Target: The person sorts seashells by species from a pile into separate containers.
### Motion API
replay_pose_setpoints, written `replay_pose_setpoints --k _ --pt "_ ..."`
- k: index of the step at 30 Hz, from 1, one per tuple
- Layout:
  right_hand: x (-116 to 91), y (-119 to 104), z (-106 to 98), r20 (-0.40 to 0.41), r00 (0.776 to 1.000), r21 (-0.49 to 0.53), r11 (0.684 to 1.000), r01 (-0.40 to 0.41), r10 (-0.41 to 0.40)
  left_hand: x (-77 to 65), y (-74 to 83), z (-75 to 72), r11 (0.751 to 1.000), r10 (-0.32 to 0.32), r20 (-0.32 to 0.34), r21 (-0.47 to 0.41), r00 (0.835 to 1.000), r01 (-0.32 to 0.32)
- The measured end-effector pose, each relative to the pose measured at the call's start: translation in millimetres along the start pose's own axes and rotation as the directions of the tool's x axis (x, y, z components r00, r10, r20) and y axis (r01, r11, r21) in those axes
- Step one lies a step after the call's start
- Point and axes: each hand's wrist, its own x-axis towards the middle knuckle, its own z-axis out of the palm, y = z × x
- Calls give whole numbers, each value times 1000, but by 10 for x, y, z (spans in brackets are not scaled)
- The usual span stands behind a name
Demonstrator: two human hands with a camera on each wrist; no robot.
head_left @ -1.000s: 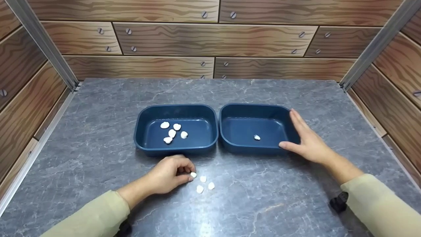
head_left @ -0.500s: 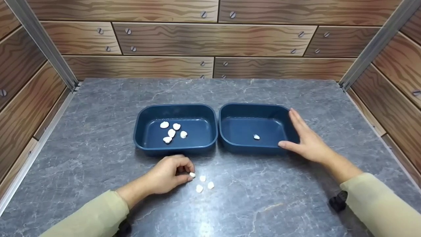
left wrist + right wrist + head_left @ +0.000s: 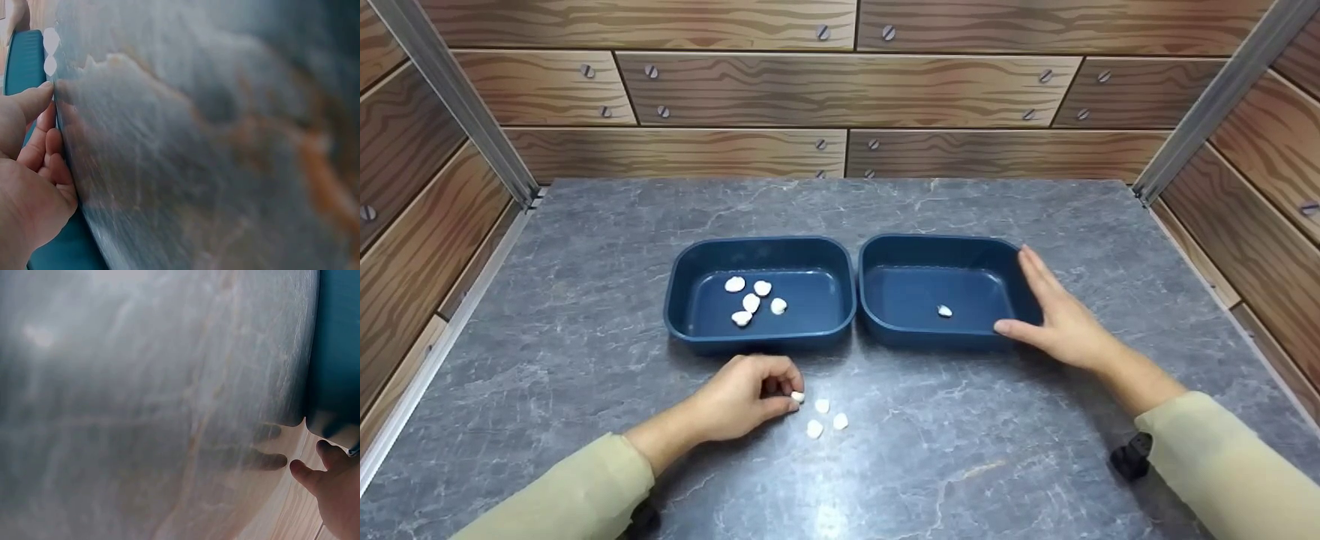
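Note:
My left hand (image 3: 750, 397) pinches a small white pebble (image 3: 797, 396) between thumb and fingertips, low over the table in front of the left blue bin (image 3: 765, 339). Several more white pebbles (image 3: 822, 406) lie on the table just right of those fingers. In the left wrist view, the curled left hand (image 3: 34, 174) hides the held pebble. My right hand (image 3: 1057, 322) rests at the right blue bin (image 3: 930, 335) with its fingers spread, fingertips along the right rim and thumb at the front corner. One pebble (image 3: 944, 310) with a dark mark lies inside that bin.
Several white pebbles (image 3: 751, 303) lie inside the left bin. Both bins stand side by side on a grey marbled table (image 3: 960, 465). Wood-patterned panels (image 3: 840, 90) and metal corner posts (image 3: 457, 97) bound the back and sides.
The pebble in the left hand has shifted very slightly toward the palm side. The right hand, both bins and the other pebbles stay in place.

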Motion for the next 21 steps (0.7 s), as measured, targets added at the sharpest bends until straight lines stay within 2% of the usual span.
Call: replay_pose_setpoints --k 6,14,21 --pt "-1 12 8 -4 1000 1 1000 1 -1 1 8 -13 1000 -13 12 -20 1000 13" --pt "11 3 16 -6 1000 5 1000 4 -4 2 8 -25 1000 -10 14 1 1000 10" --pt "9 5 20 -5 1000 15 1000 -1 1 -10 8 -35 999 -25 26 -38 999 26"
